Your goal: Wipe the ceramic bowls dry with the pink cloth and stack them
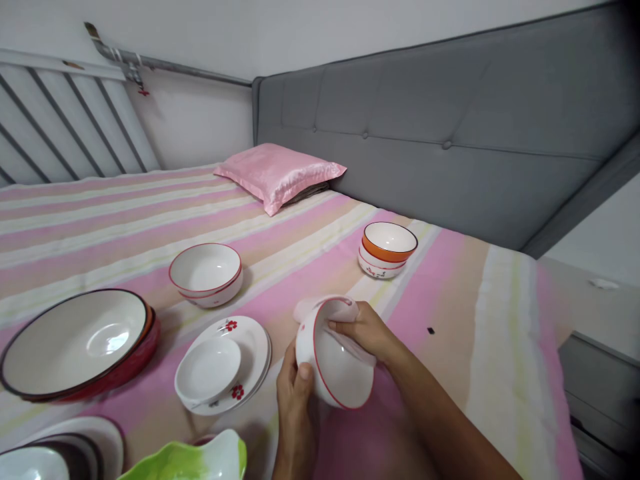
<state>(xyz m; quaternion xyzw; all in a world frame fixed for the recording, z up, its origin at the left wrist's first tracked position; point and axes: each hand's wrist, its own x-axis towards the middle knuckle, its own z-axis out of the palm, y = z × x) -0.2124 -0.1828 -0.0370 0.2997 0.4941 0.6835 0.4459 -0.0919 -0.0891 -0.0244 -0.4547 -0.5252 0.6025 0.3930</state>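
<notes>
A white bowl (345, 370) with a thin red rim is held tilted on its side above the bed. My left hand (296, 393) grips its outer wall, with the thumb near the rim. My right hand (363, 330) presses a pale cloth (357, 351) over the bowl's upper rim, fingers closed on it and reaching inside. Part of the cloth hangs behind the bowl. Left of my hands lie stacked white plates (255, 343) with red flowers, carrying a small white dish (209, 370).
Red-rimmed bowls (207, 273) and large dark-rimmed bowls (80, 347) stand left. An orange bowl (390, 248) tops a stack at right. A green leaf-shaped dish (190, 460) and more plates (103, 437) are near the front. A pink pillow (280, 173) lies by the grey headboard (425, 120).
</notes>
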